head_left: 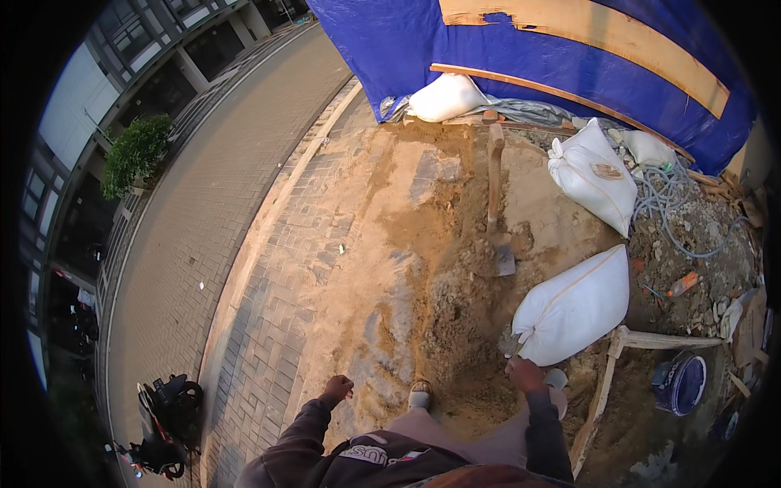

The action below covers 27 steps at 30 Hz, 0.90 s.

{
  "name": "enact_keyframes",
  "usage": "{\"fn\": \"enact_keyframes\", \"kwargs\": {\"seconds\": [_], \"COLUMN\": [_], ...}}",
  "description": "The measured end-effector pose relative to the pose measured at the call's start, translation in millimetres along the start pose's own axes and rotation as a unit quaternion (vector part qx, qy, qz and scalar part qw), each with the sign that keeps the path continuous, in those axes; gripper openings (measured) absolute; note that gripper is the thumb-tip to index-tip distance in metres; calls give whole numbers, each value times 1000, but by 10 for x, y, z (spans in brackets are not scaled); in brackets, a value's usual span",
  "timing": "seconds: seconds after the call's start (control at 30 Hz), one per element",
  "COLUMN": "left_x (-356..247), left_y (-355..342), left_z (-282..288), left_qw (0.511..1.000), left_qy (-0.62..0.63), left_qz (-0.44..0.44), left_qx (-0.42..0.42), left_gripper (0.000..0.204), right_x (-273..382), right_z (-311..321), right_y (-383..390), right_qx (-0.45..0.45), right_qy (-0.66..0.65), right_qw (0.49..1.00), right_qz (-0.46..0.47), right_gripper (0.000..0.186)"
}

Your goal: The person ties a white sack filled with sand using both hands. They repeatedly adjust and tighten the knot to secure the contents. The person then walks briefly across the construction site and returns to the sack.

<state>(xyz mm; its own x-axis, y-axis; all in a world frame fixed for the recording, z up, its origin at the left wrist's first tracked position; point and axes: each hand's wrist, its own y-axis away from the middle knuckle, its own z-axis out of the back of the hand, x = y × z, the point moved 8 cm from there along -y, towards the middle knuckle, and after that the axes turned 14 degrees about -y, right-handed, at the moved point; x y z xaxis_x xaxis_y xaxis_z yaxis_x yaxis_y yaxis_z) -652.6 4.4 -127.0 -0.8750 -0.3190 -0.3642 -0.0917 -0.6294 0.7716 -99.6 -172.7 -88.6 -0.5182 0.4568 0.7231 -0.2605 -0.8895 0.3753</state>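
Observation:
My left hand (336, 388) hangs over the sandy paving, its fingers curled in with nothing visible in them. Close against the near end of a full white sack (579, 305), my right hand (526, 376) is closed; its fingertips are hidden, so I cannot tell whether it grips the fabric. That sack lies on its side on loose soil, its gathered neck toward me. Beyond it, a shovel with a wooden handle (495, 183) lies with its blade (504, 260) in the dirt. A second tied white sack (598, 177) rests at the upper right.
A blue tarp wall (521, 53) closes off the far side, with another white sack (446, 98) at its foot. On the right are a coiled hose (669, 215), an orange bottle (682, 284), a wooden frame (598, 407) and a blue bucket (687, 382). Motorcycles (167, 423) stand at left.

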Motion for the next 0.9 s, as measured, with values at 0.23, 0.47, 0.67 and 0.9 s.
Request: {"fn": "enact_keyframes", "kwargs": {"seconds": [0.23, 0.47, 0.67, 0.9], "left_x": [-524, -2123, -3616, -4530], "left_y": [286, -236, -575, -760], "left_z": [-805, -1877, -2688, -3647], "left_qw": [999, 973, 933, 867], "left_qy": [-9, -62, 9, -175], "left_qz": [-20, -191, -356, -461], "left_qx": [36, 115, 59, -71], "left_gripper": [20, 19, 20, 21], "right_x": [-1247, -1672, -1713, -1871], "right_z": [-652, 447, 743, 880], "right_y": [-139, 212, 272, 134], "right_qx": [150, -233, -298, -285], "right_qy": [266, -439, -558, -531], "right_qw": [952, 851, 752, 778], "right_qz": [21, -170, -186, -176], "right_gripper": [19, 18, 22, 24]}}
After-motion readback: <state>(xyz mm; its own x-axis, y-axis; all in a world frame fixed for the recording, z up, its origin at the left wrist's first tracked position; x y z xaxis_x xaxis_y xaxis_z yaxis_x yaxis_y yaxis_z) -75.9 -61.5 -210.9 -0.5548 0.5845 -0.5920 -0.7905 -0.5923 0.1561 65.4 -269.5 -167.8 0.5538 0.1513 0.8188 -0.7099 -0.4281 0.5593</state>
